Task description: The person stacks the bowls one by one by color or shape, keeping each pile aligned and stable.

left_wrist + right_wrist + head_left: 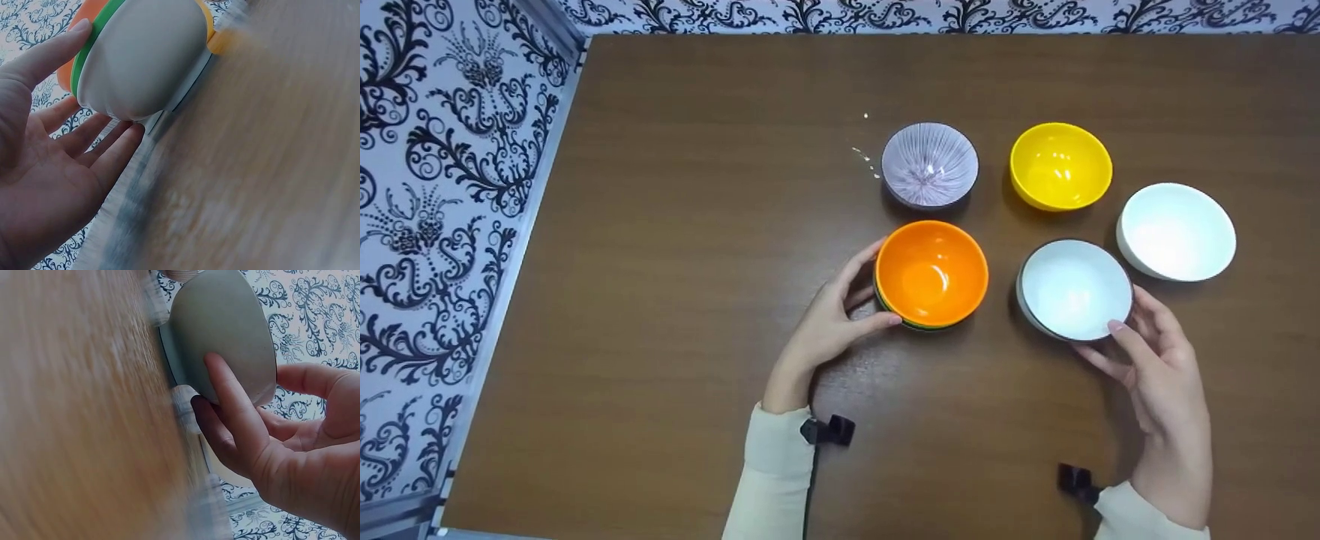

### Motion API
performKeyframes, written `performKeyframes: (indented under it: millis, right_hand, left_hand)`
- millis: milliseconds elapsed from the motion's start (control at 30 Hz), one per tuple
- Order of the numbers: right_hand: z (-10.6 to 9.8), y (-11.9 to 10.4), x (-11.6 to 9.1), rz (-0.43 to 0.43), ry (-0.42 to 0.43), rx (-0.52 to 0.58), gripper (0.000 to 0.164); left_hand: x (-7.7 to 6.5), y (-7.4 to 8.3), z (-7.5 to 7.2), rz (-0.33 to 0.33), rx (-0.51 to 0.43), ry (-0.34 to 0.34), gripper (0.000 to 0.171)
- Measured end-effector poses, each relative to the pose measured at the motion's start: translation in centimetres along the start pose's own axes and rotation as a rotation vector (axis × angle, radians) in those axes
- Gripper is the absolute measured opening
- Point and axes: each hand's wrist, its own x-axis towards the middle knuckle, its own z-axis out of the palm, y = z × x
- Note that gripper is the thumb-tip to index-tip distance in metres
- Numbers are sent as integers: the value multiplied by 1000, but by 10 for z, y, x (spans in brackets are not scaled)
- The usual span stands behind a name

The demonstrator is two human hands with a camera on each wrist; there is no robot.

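Observation:
My left hand (826, 319) grips a stack of nested bowls from its left side, thumb at the near rim and fingers around the far side. On top of this stack is an orange bowl (931, 271). The left wrist view shows a green bowl (97, 40) under it and a greyish-white bowl (143, 59) lowest. To the right, my right hand (1170, 371) holds a pale blue bowl (1076, 291) with a dark rim. Its thumb lies on the near rim, and its fingers press against the outer wall (225, 326) in the right wrist view.
Behind the stack stands a white bowl with purple streaks (930, 165). A yellow bowl (1061, 166) stands to its right, and a white bowl (1176, 232) sits close behind the pale blue one. Patterned black-and-white panels (427, 247) border the brown table (675, 225).

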Motion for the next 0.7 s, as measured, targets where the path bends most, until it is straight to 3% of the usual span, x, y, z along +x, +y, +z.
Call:
performKeyframes:
  millis: [700]
  right_hand:
    - [9, -9, 1, 101, 100, -60, 52]
  left_hand:
    - [1, 4, 1, 0, -26, -9, 91]
